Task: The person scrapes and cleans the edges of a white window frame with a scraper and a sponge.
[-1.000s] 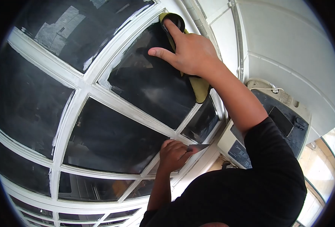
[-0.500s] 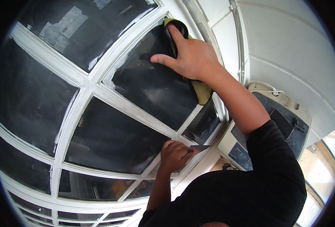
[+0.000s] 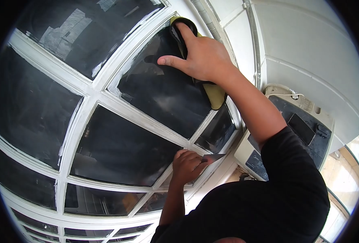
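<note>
My right hand (image 3: 208, 58) presses an olive-green cloth with a dark underside (image 3: 215, 96) against the upper right corner of a dark window pane (image 3: 159, 95). Its thumb sticks out to the left over the glass, and one finger goes into a fold of the cloth; the other fingers are hidden. Lower down, my left hand (image 3: 187, 167) is closed around a putty knife, whose flat metal blade (image 3: 214, 157) points right. That hand rests by the white window frame (image 3: 147, 115). White smears line the edges of the pane.
Beside my right arm stands a beige appliance with a dark top (image 3: 287, 109), and a black phone-like slab (image 3: 302, 128) lies on it. A grey corrugated conduit (image 3: 252, 36) runs along the white wall (image 3: 309, 52). Pale patches (image 3: 66, 32) mark the upper left pane.
My right hand and the cloth have shifted slightly left and up along the pane's corner. My left hand with the putty knife stays nearly in place.
</note>
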Demonstrator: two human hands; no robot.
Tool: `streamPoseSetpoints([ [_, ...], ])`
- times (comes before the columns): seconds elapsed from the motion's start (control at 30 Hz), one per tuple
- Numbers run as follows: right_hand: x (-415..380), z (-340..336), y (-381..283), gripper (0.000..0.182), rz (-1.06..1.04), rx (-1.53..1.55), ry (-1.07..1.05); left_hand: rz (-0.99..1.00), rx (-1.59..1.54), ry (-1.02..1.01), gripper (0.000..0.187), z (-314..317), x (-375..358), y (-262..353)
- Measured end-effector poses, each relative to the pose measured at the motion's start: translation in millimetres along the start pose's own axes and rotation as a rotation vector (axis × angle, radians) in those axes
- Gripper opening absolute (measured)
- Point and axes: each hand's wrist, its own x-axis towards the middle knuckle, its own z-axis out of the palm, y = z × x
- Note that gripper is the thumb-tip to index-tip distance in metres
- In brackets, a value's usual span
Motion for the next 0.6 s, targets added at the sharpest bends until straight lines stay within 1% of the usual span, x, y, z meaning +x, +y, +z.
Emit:
streamPoseSetpoints([
  [0.07,1,3,3,0.108,0.011,-0.010,-0.011,0.007,0.003,0.014,0.031,0,0,0],
  [0.13,5,11,7,0.111,0.008,0.025,0.079,0.004,0.000,0.011,0.031,1,0,-1],
  [0.27,0,1,1,0.106,0.007,0.030,0.037,-0.007,-0.010,-0.005,0.032,0,0,0],
  [0.33,-5,0,3,0.107,-0.060,-0.014,0.042,-0.010,-0.009,-0.006,0.032,0,2,0],
  [0.43,-4,-1,2,0.106,0.006,-0.035,-0.010,-0.008,-0.006,-0.013,0.031,0,0,1],
  [0.53,2,5,5,0.106,0.001,-0.085,0.038,0.006,-0.005,-0.005,0.031,0,-2,-1],
  [0.6,1,1,7,0.105,-0.009,-0.095,0.031,0.005,-0.008,0.002,0.030,1,-1,-1],
])
